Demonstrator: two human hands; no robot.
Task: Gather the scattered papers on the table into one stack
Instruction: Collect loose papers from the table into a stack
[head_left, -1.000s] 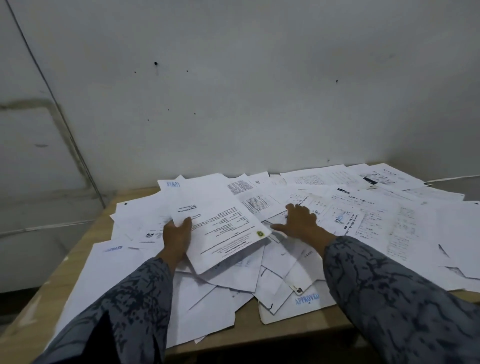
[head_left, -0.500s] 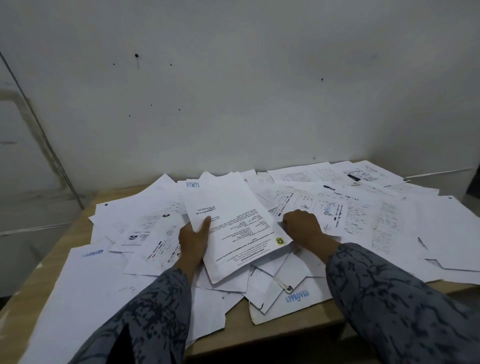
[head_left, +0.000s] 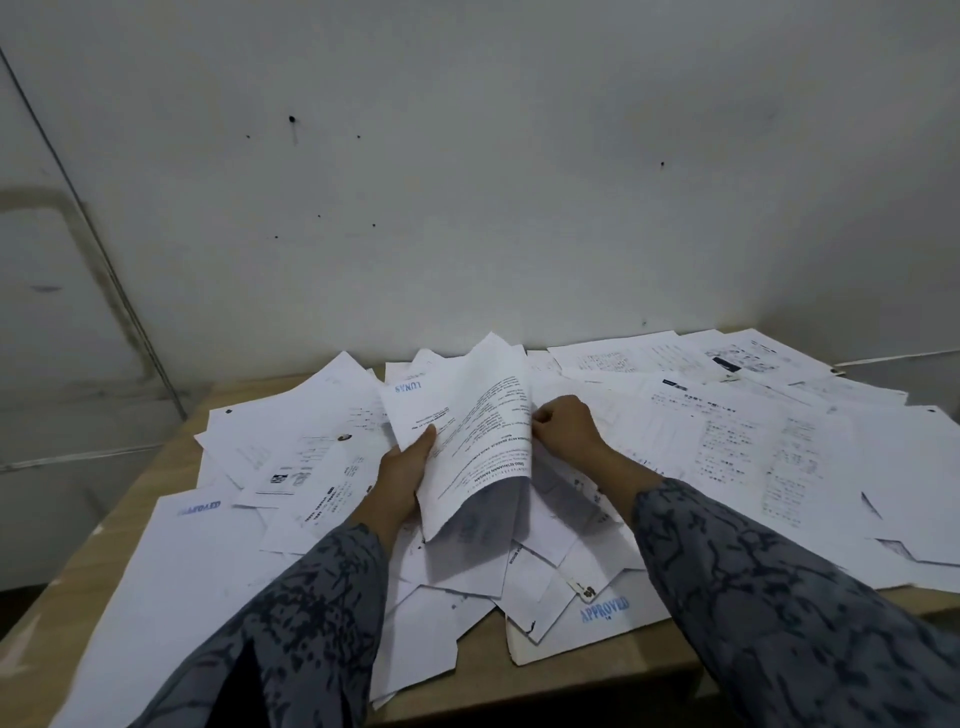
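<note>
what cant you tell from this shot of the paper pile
Head view only:
- Print on the held sheets: too small and blurred beyond the "LUNAS" stamp.
- How many sheets the left hand holds: they overlap.
- Right hand fingertips: curled out of sight at the sheets' edge.
- Table under the papers: covered.
- Near left papers: cut off by the sleeve and frame edge.

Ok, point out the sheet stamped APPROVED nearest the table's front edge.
In the head view, the APPROVED sheet lies bottom centre-right, under loose papers, just left of the right sleeve.
</note>
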